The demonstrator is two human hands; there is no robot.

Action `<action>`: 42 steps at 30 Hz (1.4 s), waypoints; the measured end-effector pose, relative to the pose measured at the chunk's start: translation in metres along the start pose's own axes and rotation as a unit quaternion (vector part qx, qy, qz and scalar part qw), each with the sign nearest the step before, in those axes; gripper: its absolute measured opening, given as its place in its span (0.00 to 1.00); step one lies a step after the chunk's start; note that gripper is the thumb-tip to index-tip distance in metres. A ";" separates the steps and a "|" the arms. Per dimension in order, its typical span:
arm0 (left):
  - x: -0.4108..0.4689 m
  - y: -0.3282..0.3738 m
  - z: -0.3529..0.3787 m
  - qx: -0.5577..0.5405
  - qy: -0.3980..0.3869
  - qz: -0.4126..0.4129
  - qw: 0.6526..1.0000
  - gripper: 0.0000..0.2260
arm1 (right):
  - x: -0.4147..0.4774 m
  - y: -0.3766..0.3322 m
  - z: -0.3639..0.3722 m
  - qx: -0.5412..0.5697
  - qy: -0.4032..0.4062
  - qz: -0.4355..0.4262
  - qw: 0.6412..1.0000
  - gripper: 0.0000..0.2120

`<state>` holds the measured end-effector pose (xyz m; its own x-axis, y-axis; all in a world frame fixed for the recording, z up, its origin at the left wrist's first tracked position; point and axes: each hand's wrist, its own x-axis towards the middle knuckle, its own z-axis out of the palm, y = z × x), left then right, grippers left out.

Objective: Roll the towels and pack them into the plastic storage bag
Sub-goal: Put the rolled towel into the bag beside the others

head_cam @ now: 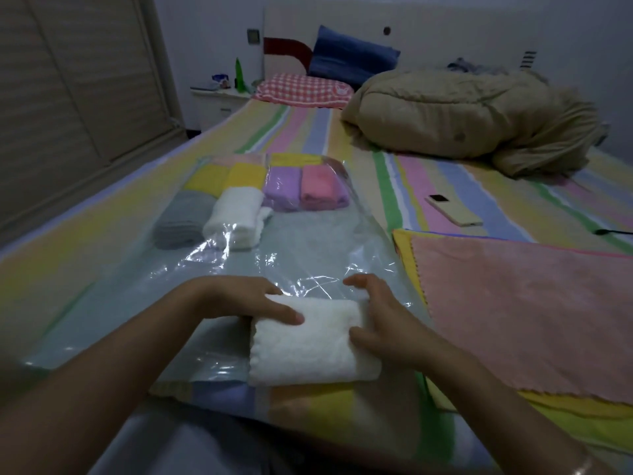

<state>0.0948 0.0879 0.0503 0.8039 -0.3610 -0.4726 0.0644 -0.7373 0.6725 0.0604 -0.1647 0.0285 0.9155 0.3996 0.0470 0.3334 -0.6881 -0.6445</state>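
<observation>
Towel (313, 344), white and rolled, lies on the bag (308, 241); left hand (239, 299) presses it, right hand (387, 320) grips its end.

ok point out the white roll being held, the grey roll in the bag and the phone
white roll (310, 354), head view, middle of its upper side
grey roll (181, 221), head view, middle of its curved side
phone (454, 211), head view, centre of its upward face
</observation>
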 end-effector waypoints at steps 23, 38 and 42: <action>-0.024 -0.021 0.017 -0.220 0.233 0.068 0.945 0.07 | 0.007 -0.009 0.024 -0.295 -0.040 -0.136 0.945 0.28; -0.063 -0.068 0.032 0.424 0.244 0.290 0.823 0.14 | -0.025 -0.013 0.012 -0.209 -0.042 0.060 0.975 0.26; -0.072 -0.073 0.033 0.400 0.256 0.270 0.838 0.12 | -0.032 -0.007 0.012 -0.109 -0.010 0.094 0.990 0.24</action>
<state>0.0132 0.1490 0.0160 0.7502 -0.6232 0.2211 -0.6418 -0.7667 0.0166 0.0260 -0.1654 0.0224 0.9622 0.2620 -0.0739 0.2000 -0.8647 -0.4608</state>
